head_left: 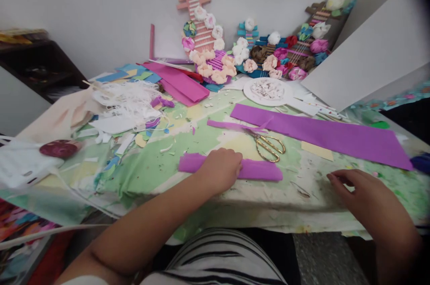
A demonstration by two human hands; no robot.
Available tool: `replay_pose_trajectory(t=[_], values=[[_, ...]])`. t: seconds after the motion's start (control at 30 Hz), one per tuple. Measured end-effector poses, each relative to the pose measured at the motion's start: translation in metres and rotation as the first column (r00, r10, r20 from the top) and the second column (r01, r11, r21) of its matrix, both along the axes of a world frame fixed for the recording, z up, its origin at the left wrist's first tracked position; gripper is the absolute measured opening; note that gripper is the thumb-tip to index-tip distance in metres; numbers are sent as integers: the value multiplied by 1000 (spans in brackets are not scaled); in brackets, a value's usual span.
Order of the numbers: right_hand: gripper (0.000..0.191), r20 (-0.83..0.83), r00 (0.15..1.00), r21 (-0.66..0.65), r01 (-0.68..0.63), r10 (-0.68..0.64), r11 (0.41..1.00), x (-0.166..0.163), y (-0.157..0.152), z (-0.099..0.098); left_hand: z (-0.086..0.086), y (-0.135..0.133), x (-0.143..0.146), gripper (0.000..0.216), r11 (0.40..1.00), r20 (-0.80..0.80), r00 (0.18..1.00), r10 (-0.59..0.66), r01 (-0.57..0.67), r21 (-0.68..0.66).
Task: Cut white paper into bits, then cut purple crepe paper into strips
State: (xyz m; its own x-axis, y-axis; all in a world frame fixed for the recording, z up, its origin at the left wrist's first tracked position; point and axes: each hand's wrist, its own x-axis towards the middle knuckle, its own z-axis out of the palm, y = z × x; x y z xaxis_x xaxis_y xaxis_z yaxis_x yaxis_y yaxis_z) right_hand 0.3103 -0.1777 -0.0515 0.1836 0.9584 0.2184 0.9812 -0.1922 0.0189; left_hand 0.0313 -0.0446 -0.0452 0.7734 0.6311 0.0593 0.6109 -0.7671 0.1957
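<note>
My left hand (223, 168) is closed over the middle of a folded strip of purple crepe paper (260, 170), which lies near the table's front edge. To the right, my right hand (364, 193) is held just over the edge, thumb and fingertips drawn together in a pinch. Whether anything small is between them I cannot make out. Gold-handled scissors (268, 146) lie behind the folded paper, their blades partly under a thin purple paper strip (231, 126). A long flat purple crepe sheet (319, 135) stretches across the table's right side.
Decorated guitar shapes (204, 34) with paper flowers lean on the wall. At left are a pile of white string (124, 101), paper scraps and a glue gun-like cord (83, 200). Pink crepe sheets (183, 83) and a white round piece (267, 91) lie at the back.
</note>
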Motion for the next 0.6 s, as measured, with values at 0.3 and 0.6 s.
replay_pose_trajectory(t=[0.3, 0.6], values=[[39, 143, 981, 270, -165, 130, 949, -74, 22, 7, -6, -4, -1, 26, 997, -4, 998, 70, -70, 23], [74, -18, 913, -111, -406, 407, 907, -194, 27, -20, -9, -4, -11, 24, 990, -32, 999, 34, -29, 139]])
